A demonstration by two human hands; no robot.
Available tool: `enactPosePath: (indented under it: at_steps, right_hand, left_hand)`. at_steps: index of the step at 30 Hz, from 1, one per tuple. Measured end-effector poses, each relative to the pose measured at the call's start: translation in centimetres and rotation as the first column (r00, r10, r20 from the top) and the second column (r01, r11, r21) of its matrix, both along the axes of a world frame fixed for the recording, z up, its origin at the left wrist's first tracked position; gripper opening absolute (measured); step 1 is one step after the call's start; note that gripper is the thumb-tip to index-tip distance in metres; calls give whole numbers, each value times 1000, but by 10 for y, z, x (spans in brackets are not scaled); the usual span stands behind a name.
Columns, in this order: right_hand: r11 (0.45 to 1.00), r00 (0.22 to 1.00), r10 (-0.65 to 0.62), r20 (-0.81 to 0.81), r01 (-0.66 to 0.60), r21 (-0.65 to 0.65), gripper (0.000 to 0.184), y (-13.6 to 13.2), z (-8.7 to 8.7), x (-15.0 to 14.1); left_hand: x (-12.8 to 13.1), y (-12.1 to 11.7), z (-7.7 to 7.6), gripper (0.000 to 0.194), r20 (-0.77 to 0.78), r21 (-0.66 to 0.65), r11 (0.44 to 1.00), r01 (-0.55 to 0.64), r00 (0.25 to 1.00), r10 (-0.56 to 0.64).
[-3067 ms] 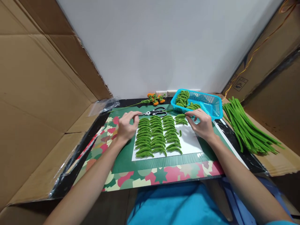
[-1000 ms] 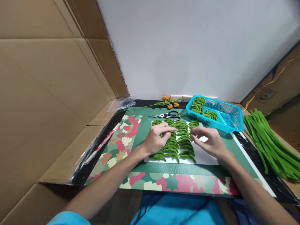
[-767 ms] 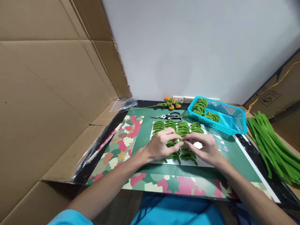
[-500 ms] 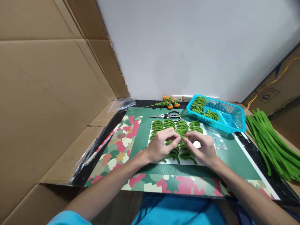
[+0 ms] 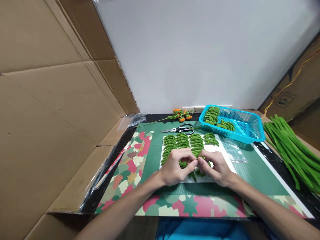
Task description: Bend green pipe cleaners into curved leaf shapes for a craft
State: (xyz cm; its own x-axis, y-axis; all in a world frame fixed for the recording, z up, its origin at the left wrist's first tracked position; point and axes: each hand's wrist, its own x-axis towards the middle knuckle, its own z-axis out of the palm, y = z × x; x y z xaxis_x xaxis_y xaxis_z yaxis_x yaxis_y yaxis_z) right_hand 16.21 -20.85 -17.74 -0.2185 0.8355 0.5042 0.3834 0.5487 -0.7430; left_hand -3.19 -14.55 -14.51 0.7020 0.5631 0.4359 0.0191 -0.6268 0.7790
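Note:
Over a white sheet [image 5: 226, 158], my left hand [image 5: 178, 166] and my right hand [image 5: 215, 167] meet with thumbs and fingertips pinched together. Between the fingertips is a short green pipe cleaner piece, mostly hidden by the fingers. Beneath and behind the hands, curved green pipe cleaner pieces [image 5: 183, 140] lie in columns on the sheet; the nearer ones are partly covered by my hands. Black-handled scissors [image 5: 178, 129] lie just beyond the sheet, blades pointing left.
A blue basket [image 5: 255, 128] at the back right holds more curved green pieces. Long green pipe cleaners [image 5: 292, 150] lie in a bundle at the right. Orange flowers on a green stem [image 5: 182, 115] lie near the wall. Clear plastic bag [image 5: 235, 151] sits beside the sheet; cardboard [image 5: 62, 126] stands left.
My fingertips have come closer together, still pinched over the sheet. The camera view has shifted slightly, so the table sits lower in the picture.

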Motion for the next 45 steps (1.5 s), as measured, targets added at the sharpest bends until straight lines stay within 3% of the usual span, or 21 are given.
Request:
enactPosePath:
  at_steps: [6, 12, 19, 34, 45]
  right_hand:
    - [980, 989, -84, 121, 60, 190, 28, 1, -9, -1]
    - [962, 980, -144, 139, 106, 251, 25, 6, -14, -1]
    - [921, 963, -228, 145, 165, 354, 10, 6, -12, 0]
    - [880, 953, -272, 136, 189, 435, 10, 8, -19, -3]
    - [896, 955, -277, 104, 217, 388, 9, 6, -19, -7]
  left_hand:
    - [2, 0, -2, 20, -28, -86, 996, -36, 999, 34]
    - [4, -5, -5, 21, -30, -130, 986, -100, 995, 97]
    - [3, -5, -6, 21, -29, -118, 990, -79, 997, 76]
    - [1, -2, -1, 18, -35, 7, 994, -111, 993, 111]
    - [3, -4, 0, 22, -30, 38, 988, -151, 988, 152]
